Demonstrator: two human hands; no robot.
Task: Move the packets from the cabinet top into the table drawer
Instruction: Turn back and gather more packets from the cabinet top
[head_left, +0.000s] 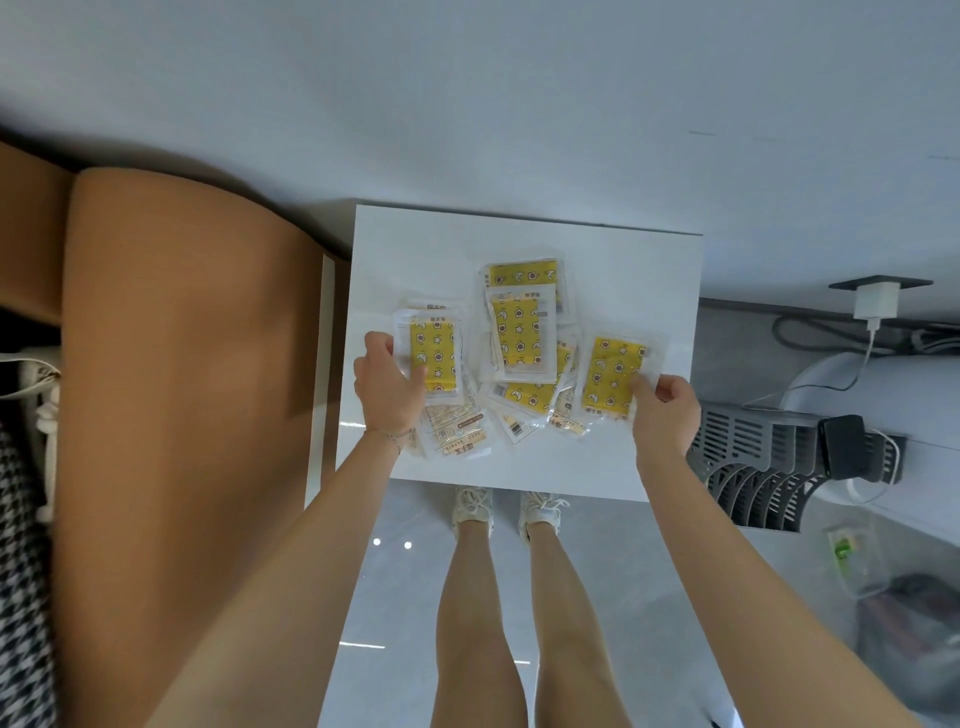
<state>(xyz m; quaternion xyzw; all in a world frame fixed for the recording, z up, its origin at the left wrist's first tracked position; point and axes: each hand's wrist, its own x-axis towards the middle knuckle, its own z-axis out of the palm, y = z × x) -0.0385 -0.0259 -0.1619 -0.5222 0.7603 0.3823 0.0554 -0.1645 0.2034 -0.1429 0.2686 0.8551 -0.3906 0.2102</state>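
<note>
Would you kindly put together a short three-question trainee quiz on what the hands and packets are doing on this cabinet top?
1. True or false: the left hand grips a clear packet with a yellow patterned insert.
2. Multiple choice: the right hand is A) lying flat on the white cabinet top, B) pinching a second yellow packet, C) hanging idle beside the cabinet.
3. Fill in: the remaining packets lie in a loose ___ between the two hands.

Key: 1 true; 2 B; 3 pile.
</note>
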